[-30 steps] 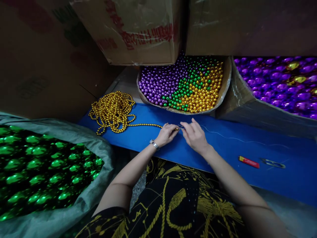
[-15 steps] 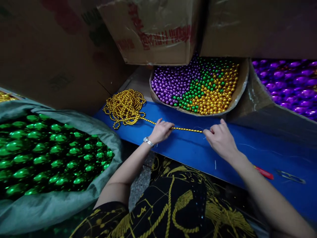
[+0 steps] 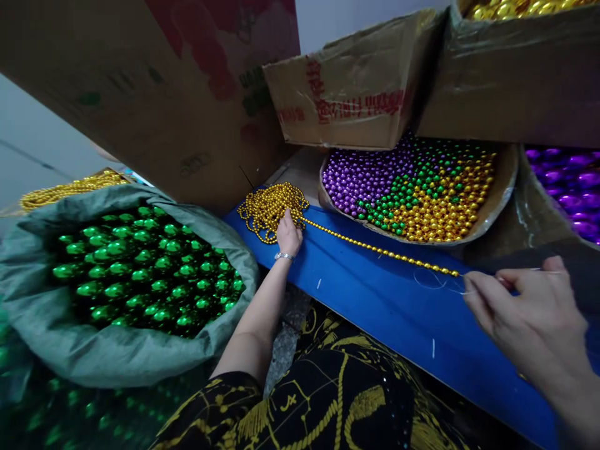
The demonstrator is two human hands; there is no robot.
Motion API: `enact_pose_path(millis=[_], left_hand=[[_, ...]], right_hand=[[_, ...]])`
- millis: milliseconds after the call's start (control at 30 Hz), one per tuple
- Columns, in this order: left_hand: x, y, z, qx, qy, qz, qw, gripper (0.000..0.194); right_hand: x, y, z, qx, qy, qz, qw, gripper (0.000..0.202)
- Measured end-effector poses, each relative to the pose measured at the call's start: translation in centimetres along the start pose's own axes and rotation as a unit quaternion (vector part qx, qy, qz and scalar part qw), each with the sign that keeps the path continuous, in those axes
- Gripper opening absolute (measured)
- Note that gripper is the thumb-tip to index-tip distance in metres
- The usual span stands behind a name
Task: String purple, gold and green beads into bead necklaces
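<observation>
My left hand (image 3: 289, 235), with a watch on its wrist, is at the right edge of a tangled pile of gold bead strands (image 3: 262, 206). Its fingers look closed on the bead string, though their tips partly blend into the pile. From there a string of gold beads (image 3: 375, 248) runs straight to the right above the blue surface. My right hand (image 3: 529, 312) is closed at the string's far end, pinching the thin clear thread (image 3: 429, 282) past the last bead. A slim object shows between its fingers, too blurred to name.
A box of loose purple, green and gold beads (image 3: 422, 206) stands behind the blue tabletop (image 3: 370, 306). On the left is a green sack (image 3: 140, 365) of large green beads. Cardboard boxes (image 3: 347, 100) rise at the back. Purple beads (image 3: 562, 181) fill a box at right.
My left hand has moved back left to the bead pile, and my right hand has drawn away to the right. A longer beaded stretch now spans between them. The view has shifted too.
</observation>
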State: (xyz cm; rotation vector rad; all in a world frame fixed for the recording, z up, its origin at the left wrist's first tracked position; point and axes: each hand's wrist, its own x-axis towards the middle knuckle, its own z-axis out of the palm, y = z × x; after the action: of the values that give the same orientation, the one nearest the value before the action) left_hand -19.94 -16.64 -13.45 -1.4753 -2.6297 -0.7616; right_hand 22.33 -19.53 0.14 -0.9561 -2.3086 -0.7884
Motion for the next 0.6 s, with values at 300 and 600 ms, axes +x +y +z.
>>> enact_pose_path(millis=[300, 600], left_hand=[[3.1, -0.5, -0.6, -0.026, -0.047, -0.041, 0.998, 0.049], [9.5, -0.8, -7.6, 0.003, 0.039, -0.075, 0.996, 0.03]], right_hand=[[-0.8, -0.2, 0.8, 0.02, 0.021, 0.0, 1.0, 0.031], [-0.5, 1.0, 1.7, 0.025, 0.049, 0.005, 0.998, 0.031]])
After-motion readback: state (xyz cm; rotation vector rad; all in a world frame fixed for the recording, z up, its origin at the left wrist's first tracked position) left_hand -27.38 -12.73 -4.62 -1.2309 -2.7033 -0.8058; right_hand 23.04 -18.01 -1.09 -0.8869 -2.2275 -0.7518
